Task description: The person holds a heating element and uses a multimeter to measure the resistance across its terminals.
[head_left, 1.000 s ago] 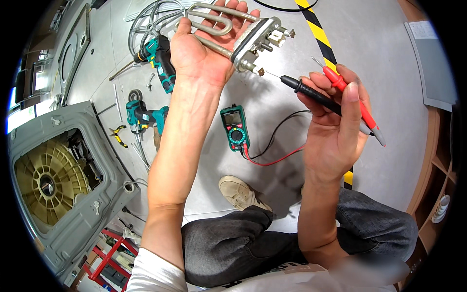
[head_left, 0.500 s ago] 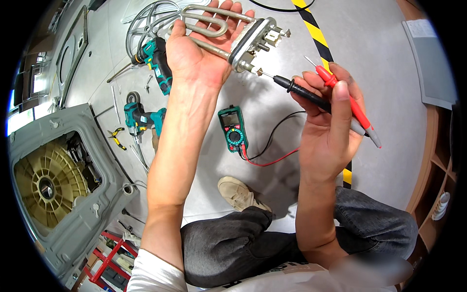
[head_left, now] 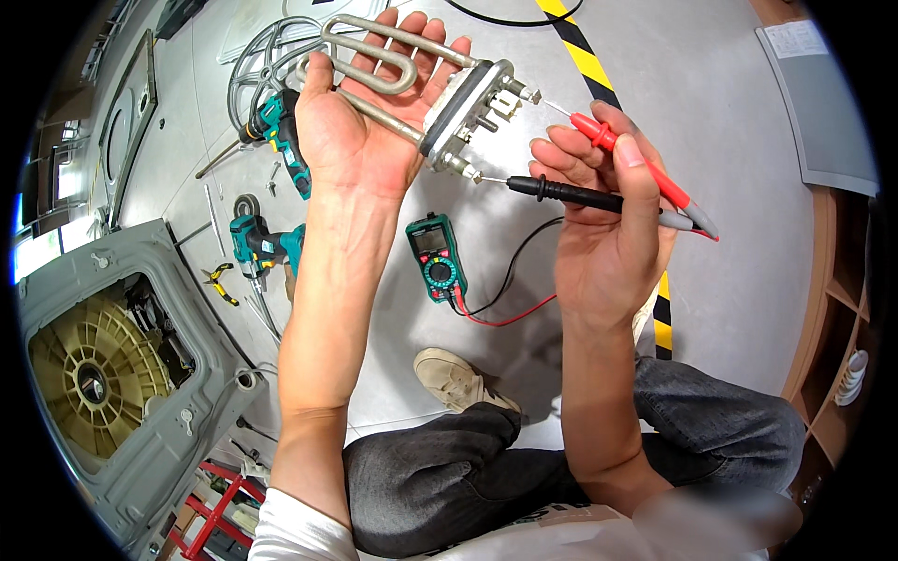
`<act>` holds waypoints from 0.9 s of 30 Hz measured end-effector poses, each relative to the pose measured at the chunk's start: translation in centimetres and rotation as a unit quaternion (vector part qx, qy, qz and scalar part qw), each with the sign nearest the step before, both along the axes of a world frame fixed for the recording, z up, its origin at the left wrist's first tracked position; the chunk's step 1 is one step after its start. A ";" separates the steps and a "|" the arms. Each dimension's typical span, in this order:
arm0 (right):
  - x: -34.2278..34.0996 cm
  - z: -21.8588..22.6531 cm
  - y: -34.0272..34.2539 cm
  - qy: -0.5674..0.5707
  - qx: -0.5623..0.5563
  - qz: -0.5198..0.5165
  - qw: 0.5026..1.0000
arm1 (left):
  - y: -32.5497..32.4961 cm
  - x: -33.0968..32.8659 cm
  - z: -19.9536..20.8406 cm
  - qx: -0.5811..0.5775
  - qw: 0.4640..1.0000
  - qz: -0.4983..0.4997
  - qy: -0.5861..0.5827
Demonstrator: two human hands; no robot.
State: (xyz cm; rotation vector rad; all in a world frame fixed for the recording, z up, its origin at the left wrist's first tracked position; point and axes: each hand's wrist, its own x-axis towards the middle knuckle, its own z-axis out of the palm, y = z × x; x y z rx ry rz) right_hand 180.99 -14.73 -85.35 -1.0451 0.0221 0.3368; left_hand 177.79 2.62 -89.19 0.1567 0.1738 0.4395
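Observation:
Palm up, my left hand (head_left: 360,140) cradles a heating element (head_left: 463,112) with bent metal tubes and a flanged terminal end that points right. Its thumb hooks over one tube, and the fingers lie behind the loops. My right hand (head_left: 608,215) grips two multimeter probes together, a black probe (head_left: 571,194) and a red probe (head_left: 645,166). The black tip meets the lower terminal. Beside the upper terminal is the red tip; whether it touches, I cannot tell. Below, on the floor, lies a green multimeter (head_left: 438,257), its black and red leads running toward my right hand.
Left of my forearm lie a teal power drill (head_left: 285,140), a second teal power tool (head_left: 262,241) and yellow-black pliers (head_left: 221,283). A grey machine housing with a yellowish drum (head_left: 94,374) stands at left. Striped floor tape (head_left: 589,61) and wooden shelving (head_left: 832,280) are at right.
The red probe has swung up and left, bringing its tip to the upper terminal. My left hand and the heating element have shifted slightly left and down in view.

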 end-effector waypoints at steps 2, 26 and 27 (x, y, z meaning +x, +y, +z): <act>0.0 0.0 0.0 0.002 -0.001 0.003 1.000 | -0.1 0.2 0.1 -0.003 1.000 0.001 -0.001; 0.7 -1.6 -0.1 -0.041 0.000 0.069 0.997 | -4.5 1.8 4.4 0.011 0.969 0.117 0.215; 0.6 -1.8 -0.2 -0.044 0.006 0.071 0.996 | -4.3 1.7 4.2 0.009 0.972 0.112 0.204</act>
